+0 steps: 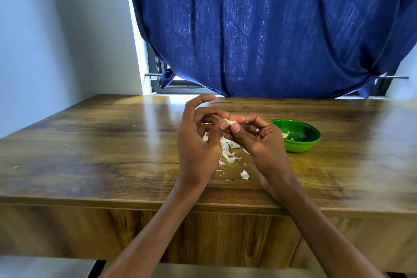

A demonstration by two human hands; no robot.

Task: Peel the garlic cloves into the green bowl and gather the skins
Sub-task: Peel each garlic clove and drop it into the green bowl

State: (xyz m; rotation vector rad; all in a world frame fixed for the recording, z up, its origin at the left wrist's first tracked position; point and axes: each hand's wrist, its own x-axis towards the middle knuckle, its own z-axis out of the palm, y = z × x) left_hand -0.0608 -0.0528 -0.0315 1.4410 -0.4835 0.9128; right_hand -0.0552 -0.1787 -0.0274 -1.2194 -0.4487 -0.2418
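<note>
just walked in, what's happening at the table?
A person is peeling garlic by hand. Both the left hand and the right hand pinch one garlic clove above the wooden table. Loose skins lie under the hands. The green bowl to the right holds a few peeled pieces.

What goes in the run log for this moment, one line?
step: peeling | left hand and right hand: both pinch garlic clove | skins: loose on table | green bowl: right of hands
</note>
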